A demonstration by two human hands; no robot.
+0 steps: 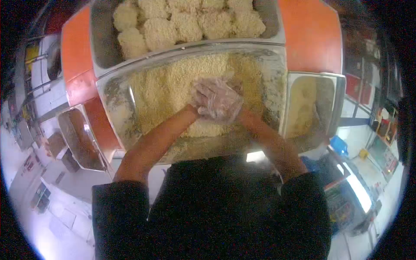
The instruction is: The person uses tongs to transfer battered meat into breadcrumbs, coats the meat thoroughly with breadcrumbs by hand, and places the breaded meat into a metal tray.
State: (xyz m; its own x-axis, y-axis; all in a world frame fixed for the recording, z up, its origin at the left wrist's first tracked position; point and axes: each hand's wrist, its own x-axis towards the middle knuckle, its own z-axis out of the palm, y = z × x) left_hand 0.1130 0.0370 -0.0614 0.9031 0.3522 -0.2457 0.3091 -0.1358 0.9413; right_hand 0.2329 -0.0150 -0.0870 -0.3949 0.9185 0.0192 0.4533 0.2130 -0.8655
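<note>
Both my hands wear thin clear plastic gloves and overlap in the middle of a wide metal tray of pale yellow crumbs. My right hand lies over the other with its fingers stretched towards the upper left. Underneath it, my left hand is mostly covered, so its fingers are hard to make out. The two press down against the crumbs. Whether a piece of food lies under the palms is hidden.
Behind stands a metal tray with several crumb-coated pieces in rows. A smaller metal container with pale yellowish contents is at the right. Another container sits at the left. Orange panels flank the trays.
</note>
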